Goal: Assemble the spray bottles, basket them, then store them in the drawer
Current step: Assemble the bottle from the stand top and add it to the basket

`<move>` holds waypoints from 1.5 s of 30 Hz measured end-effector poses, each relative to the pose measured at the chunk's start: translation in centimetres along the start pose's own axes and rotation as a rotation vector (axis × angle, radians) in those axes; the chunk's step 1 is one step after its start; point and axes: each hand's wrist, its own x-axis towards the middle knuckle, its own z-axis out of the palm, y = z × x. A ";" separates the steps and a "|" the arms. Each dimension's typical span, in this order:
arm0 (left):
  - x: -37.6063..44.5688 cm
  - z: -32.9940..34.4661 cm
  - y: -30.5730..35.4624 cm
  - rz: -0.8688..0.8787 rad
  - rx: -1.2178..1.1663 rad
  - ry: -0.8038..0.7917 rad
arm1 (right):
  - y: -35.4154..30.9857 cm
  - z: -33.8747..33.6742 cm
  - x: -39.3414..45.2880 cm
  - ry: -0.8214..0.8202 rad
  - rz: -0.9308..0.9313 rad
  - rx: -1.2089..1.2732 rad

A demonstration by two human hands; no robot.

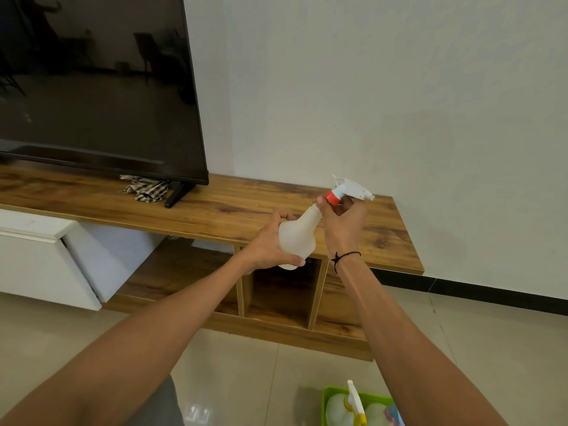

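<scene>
Bottle, frosted, pear-shaped plastic, sat clamped in left hand; right hand fingers pinched its ribbed red collar.

Translucent white bottle is sitting tilted in mid-air over the desk, neck pointing up-right. White trigger head with red collar is sitting at the neck; can't tell if it's fully seated. Green basket is sitting on the floor at bottom edge, holding more translucent bottles, one with a yellow-collared sprayer standing upright.
</scene>
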 end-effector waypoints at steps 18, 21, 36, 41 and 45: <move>0.1 -0.9 -0.5 -0.012 -0.055 -0.083 | 1.0 -1.9 0.1 -0.279 0.058 0.030; 0.2 -1.6 -1.0 -0.013 -0.083 -0.148 | 0.8 -2.1 0.2 -0.361 0.111 0.119; -0.4 -3.3 -1.6 -0.138 -0.576 -0.676 | -0.4 -3.5 0.3 -0.772 0.306 0.471; -0.6 -3.2 -0.6 -0.097 -0.707 -0.815 | -0.4 -4.0 0.7 -0.847 0.333 0.584; -0.5 -2.9 -0.7 -0.095 -0.718 -0.805 | -0.2 -3.8 0.7 -0.857 0.344 0.659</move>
